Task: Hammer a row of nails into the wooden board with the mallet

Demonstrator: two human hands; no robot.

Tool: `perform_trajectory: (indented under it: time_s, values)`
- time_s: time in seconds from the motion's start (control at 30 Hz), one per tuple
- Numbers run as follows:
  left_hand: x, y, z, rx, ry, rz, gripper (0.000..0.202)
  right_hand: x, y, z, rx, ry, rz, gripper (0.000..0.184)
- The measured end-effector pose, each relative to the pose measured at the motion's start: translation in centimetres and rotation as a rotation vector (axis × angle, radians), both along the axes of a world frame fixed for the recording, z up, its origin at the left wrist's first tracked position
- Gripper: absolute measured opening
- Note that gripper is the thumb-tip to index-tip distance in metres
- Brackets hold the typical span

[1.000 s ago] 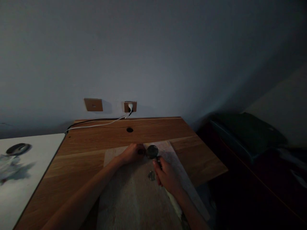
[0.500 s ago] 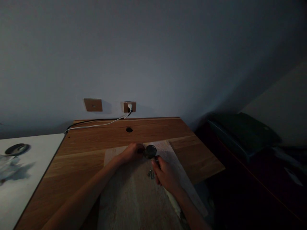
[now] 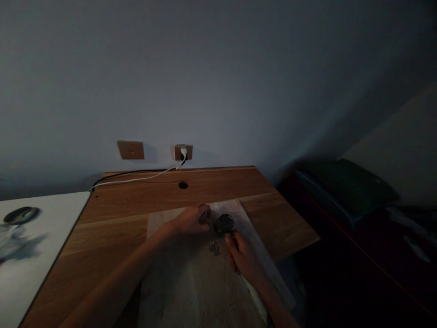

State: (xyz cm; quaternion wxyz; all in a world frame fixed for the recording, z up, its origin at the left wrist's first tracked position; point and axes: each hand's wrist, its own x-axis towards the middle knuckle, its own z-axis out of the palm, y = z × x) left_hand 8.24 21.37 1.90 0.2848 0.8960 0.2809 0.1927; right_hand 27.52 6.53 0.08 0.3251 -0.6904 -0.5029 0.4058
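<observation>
My right hand [image 3: 244, 255] is closed round the handle of a dark round-headed tool [image 3: 224, 223]. The tool's dish or lens is too dim to tell apart. A long pale strip [image 3: 254, 296] runs from under that hand toward the front edge. Just left of the round head, my left hand [image 3: 194, 219] is curled, fingertips together round something small and dark [image 3: 205, 216] that I cannot make out. Several small shiny metal pieces [image 3: 215, 248] lie on the pale board [image 3: 180, 282] between the hands.
The board lies on a wooden desk [image 3: 119, 214]. On the left, a white table [image 3: 64, 209] carries a dark oval dish [image 3: 21, 215] and crumpled clear plastic [image 3: 13, 239]. Cables [image 3: 136, 180] run along the wall to a socket [image 3: 183, 152]. A dark cushion-like thing [image 3: 355, 187] lies right.
My right hand has drawn the round-headed tool right and a little nearer, away from my left hand. My left hand has shifted slightly right. More of the metal pieces shows.
</observation>
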Motion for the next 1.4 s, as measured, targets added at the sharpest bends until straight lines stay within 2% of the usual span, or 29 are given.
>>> perform_trajectory:
  time_s: [0.1, 0.17, 0.27, 0.4, 0.7, 0.87, 1.0, 1.1, 1.23, 1.4]
  values:
    - [0.8, -1.6, 1.5, 0.046, 0.150, -0.145, 0.011, 0.3, -0.1, -0.7, 0.004, 0.029, -0.030, 0.051]
    - [1.2, -2.5, 2.0, 0.095, 0.244, -0.164, 0.010, 0.4, 0.0, -0.9, 0.000, 0.026, -0.027, 0.053]
    - [1.6, -3.4, 1.9, 0.154, 0.326, -0.163, 0.007, 0.4, 0.0, -1.0, -0.013, 0.034, -0.028, 0.054]
    - [1.8, -3.8, 1.7, 0.140, 0.353, -0.205, 0.007, 0.4, 0.0, -0.8, -0.024, 0.047, -0.019, 0.055]
    - [1.0, -3.8, 3.1, 0.099, 0.442, -0.214, 0.010, 0.2, -0.1, -0.5, 0.003, 0.021, -0.029, 0.051]
    - [-0.5, -1.8, 4.0, -0.009, 0.322, -0.188, 0.011, 0.2, -0.2, -0.5, 0.013, 0.045, -0.024, 0.047]
    - [-2.2, 0.6, 3.2, -0.031, 0.195, -0.070, 0.027, 0.2, -0.1, -0.4, 0.015, 0.050, -0.033, 0.045]
    - [-2.8, 1.8, 2.1, -0.014, 0.177, -0.006, 0.028, 0.2, -0.1, -0.4, 0.002, 0.044, -0.038, 0.045]
    - [-2.8, 2.2, 1.0, -0.045, 0.167, -0.010, 0.023, 0.2, -0.1, -0.4, 0.008, 0.039, -0.032, 0.046]
    - [-2.7, 2.3, 0.6, -0.077, 0.147, -0.011, 0.019, 0.2, -0.1, -0.5, 0.005, 0.079, -0.037, 0.049]
